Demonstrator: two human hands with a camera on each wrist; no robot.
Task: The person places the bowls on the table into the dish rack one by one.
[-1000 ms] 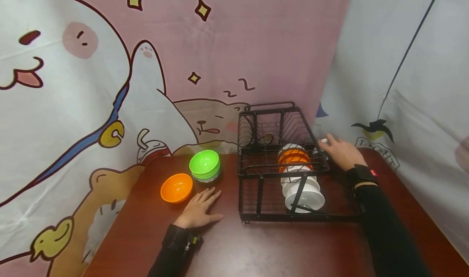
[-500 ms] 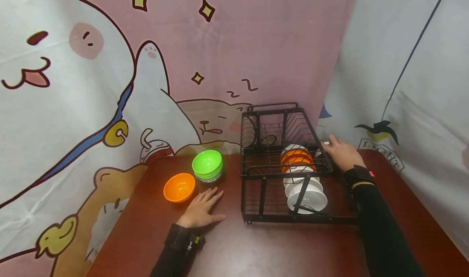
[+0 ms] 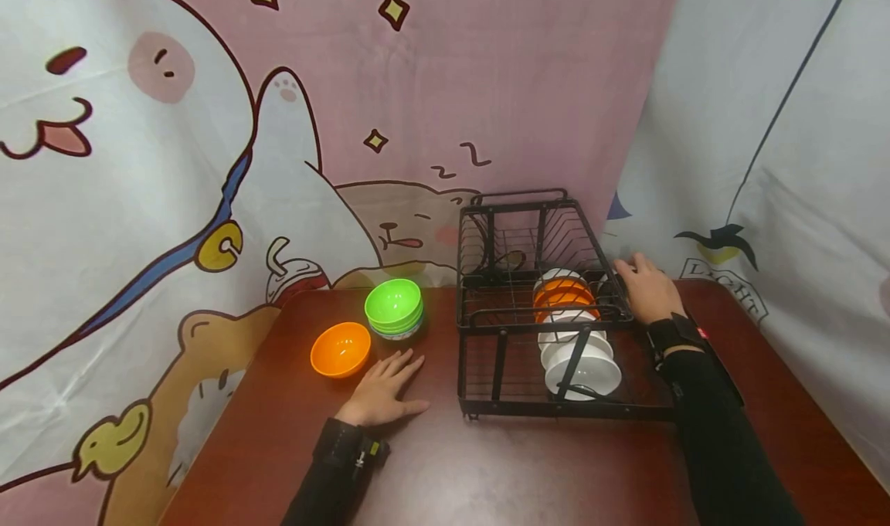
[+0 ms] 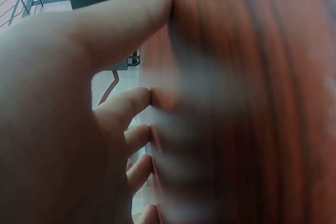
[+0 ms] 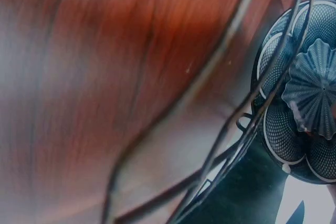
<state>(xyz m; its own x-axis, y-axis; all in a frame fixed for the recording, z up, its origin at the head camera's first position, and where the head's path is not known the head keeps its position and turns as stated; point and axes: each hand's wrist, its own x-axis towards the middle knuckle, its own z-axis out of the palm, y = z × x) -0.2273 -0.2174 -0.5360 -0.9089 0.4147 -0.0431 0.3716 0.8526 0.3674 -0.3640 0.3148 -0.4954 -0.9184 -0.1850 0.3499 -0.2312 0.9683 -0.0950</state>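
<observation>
My right hand (image 3: 650,290) is at the right side of a black wire dish rack (image 3: 556,408), its fingertips partly hidden by the wires. It holds a dark patterned bowl (image 5: 273,124) with a flower-like centre, seen beyond the wires in the right wrist view; only slivers of fingers show there. Inside the rack, white bowls (image 3: 587,373) and orange bowls (image 3: 565,294) lean in a row. My left hand (image 3: 378,393) rests on the table, fingers spread and fingertips touching the wood. Near it are an orange bowl (image 3: 341,350) and a stack of green bowls (image 3: 393,302).
The green stack sits on a patterned bowl (image 3: 399,333). The brown table (image 3: 487,472) ends at a printed cloth (image 3: 542,70) behind and at the sides. The rack's upper tier overhangs the bowls.
My right hand has come down slightly and closer to the rack, its held bowl lower behind the wires. My left hand stays put. The head view has shifted a little.
</observation>
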